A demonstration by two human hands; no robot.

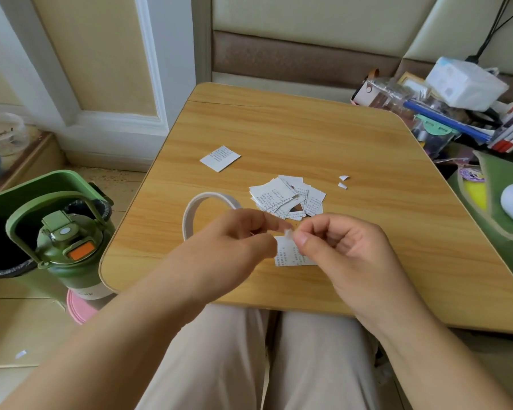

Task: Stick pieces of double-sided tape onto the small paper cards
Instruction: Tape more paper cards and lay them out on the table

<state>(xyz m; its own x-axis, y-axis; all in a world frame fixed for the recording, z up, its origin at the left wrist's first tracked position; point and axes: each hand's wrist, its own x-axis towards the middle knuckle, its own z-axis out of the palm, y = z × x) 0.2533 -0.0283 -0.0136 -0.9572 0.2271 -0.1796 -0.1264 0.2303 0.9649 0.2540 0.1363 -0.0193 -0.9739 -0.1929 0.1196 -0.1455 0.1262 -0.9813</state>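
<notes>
On the wooden table a loose heap of small printed paper cards lies near the middle, and one single card sits apart from it toward ten o'clock. Two tiny white scraps lie just off the heap at about two o'clock. A roll of double-sided tape stands on edge at nine o'clock of the heap, its near side hidden behind the left hand. Off the table at eight o'clock, on the floor, a green water bottle with an orange button stands on a pink mat beside a green bin lined with a black bag. At two o'clock, past the table's far corner, a clutter of boxes, pens and a tissue pack piles up on the bench. Both forearms reach in from six o'clock over the lap, and the hands meet just above the table's near half. The left hand's fingers are curled, thumb and forefinger tips drawn together toward the right hand. The right hand's thumb and forefinger pinch a small white piece of tape, the other fingers folded into the palm. Directly beneath that pinch, another card lies flat on the table, partly covered by both hands.
</notes>
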